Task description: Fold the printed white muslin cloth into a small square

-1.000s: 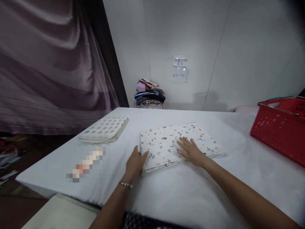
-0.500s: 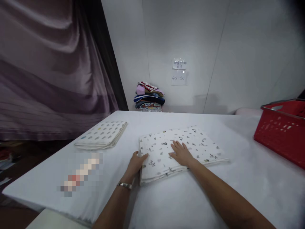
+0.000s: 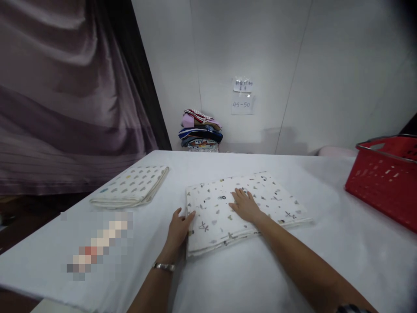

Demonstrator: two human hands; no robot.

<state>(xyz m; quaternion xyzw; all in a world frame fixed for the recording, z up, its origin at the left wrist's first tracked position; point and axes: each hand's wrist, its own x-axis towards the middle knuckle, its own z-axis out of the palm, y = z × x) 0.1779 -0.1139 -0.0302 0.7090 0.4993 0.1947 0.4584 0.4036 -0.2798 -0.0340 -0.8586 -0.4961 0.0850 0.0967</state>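
A folded white cloth (image 3: 243,208) with small dark prints lies flat on the white table (image 3: 260,278), and everything else here sits around it. The right hand (image 3: 245,205) lies on top of the cloth near its middle, palm down and fingers spread, gripping nothing; the flat press seems meant to keep the layers from sliding. The left hand (image 3: 177,229) is at the cloth's left edge, thumb over the top and fingers beside or under the edge. It looks like a light hold on that edge to keep the stack square, but whether the fingers actually close on the fabric cannot be told.

To the left of the cloth, well apart, lies a second folded cloth (image 3: 132,186) with pale spots. To its right, at the table's far side, stands a red basket (image 3: 382,180). Behind the cloth, beyond the table and against the wall, is a pile of coloured fabrics (image 3: 200,130), with two paper notes (image 3: 243,94) stuck on the wall above. A purple curtain (image 3: 65,95) hangs to the far left.
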